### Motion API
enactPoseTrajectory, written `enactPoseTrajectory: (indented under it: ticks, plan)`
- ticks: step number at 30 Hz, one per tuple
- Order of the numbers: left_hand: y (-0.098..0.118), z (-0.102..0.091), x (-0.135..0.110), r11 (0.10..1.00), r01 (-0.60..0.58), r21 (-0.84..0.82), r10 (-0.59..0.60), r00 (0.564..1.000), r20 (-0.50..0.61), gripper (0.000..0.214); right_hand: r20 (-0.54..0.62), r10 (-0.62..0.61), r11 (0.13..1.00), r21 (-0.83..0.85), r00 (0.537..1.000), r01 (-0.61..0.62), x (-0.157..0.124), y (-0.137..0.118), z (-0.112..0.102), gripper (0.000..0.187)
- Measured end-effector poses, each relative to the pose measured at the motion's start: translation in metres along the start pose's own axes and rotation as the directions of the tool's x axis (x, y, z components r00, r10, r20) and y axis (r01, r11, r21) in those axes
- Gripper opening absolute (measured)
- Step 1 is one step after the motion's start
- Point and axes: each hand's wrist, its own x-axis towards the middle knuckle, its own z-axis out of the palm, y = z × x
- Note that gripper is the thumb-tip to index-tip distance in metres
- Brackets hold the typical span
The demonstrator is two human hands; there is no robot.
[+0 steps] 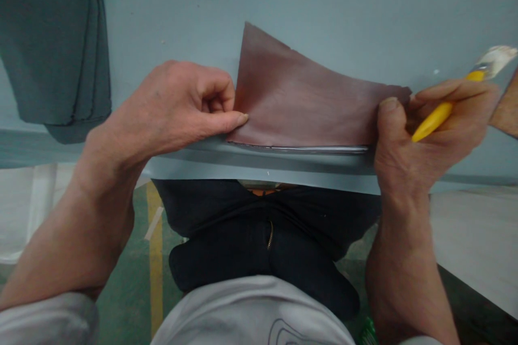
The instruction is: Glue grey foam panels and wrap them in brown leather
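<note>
A reddish-brown leather piece (311, 99) with a curved upper edge lies near the front edge of the table; a thin whitish layer shows along its lower edge. My left hand (186, 105) pinches its lower left corner between thumb and curled fingers. At the other end my right hand (433, 129) grips the right edge, thumb on top and fingers behind. Tucked across that same hand is a paintbrush (434, 120) with a yellow handle, its whitish bristles pointing up and to the right.
Dark grey-green fabric pieces (52, 38) are stacked at the table's left. The grey-blue table (343, 5) ends just in front of my body. A brown flat piece (508, 105) shows at the right edge. White surfaces lie below the table on both sides.
</note>
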Motion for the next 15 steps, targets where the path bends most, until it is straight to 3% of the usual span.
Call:
enactPoseTrajectory:
  ticks: [5, 15]
  plan:
    - [-0.005, -0.001, 0.002, 0.999, -0.033, 0.033, 0.034, 0.999, -0.021, 0.035, -0.009, -0.051, 0.999, -0.004, 0.999, 0.051, 0.001, -0.002, 0.003, 0.02]
    - [-0.028, 0.003, 0.007, 0.99, 0.001, 0.143, 0.001, 1.0, -0.014, 0.048, 0.074, 0.014, 0.999, -0.037, 0.997, -0.011, -0.002, 0.0, -0.005, 0.018]
